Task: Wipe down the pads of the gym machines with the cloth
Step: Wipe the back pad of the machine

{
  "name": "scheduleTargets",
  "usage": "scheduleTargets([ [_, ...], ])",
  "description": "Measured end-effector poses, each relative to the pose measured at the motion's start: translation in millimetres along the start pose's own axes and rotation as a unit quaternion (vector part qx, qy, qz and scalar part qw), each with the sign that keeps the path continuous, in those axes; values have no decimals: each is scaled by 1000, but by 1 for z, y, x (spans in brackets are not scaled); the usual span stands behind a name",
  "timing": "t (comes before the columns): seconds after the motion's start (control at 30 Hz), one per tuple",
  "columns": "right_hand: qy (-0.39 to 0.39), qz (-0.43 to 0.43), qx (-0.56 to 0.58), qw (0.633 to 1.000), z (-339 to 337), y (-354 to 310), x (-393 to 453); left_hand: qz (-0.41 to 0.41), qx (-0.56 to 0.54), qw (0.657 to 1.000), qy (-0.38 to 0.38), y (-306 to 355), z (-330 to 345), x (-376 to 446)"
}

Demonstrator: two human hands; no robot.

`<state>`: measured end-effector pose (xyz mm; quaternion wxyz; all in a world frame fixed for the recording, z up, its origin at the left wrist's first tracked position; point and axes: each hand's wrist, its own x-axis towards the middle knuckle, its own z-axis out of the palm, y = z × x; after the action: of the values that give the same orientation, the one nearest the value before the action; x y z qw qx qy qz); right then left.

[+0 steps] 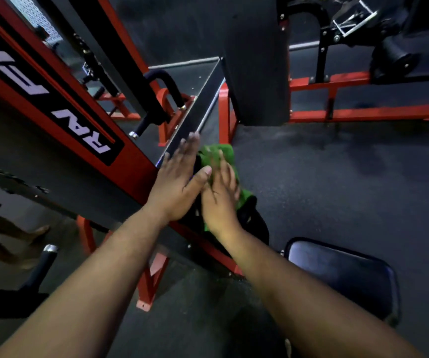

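Note:
A green cloth (218,153) lies over a black pad (257,223) of the red-framed machine, in the middle of the view. My right hand (221,200) lies flat on the cloth with straight fingers and presses it onto the pad. My left hand (179,182) is flat beside it with fingers straight, its thumb touching the cloth and the right hand. The pad is mostly hidden under both hands and the cloth. A second dark padded seat (342,275) sits at the lower right.
A red and black machine frame (61,99) with white lettering crosses the left side. Black foam handles (164,81) stand behind it. A tall black pad (257,60) and red rails (363,112) stand at the back. Another person's bare feet (24,244) show at left on the dark rubber floor.

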<state>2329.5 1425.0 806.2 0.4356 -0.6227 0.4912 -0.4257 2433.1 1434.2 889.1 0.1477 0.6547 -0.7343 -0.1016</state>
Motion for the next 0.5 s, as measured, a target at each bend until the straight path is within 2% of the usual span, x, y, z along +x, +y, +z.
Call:
scheduleTargets([
  [0.13, 21, -84, -27, 996, 4, 8, -20, 8, -118, 992, 35, -4, -1, -2],
  [0.27, 11, -84, -27, 996, 19, 41, -79, 28, -117, 992, 39, -7, 1, -3],
  [0.4, 48, -27, -23, 998, 6, 6, -28, 55, -120, 990, 41, -10, 0, -2],
  [0.5, 61, -31, -1, 998, 0, -11, 6, 68, -149, 985, 45, -8, -2, -3],
])
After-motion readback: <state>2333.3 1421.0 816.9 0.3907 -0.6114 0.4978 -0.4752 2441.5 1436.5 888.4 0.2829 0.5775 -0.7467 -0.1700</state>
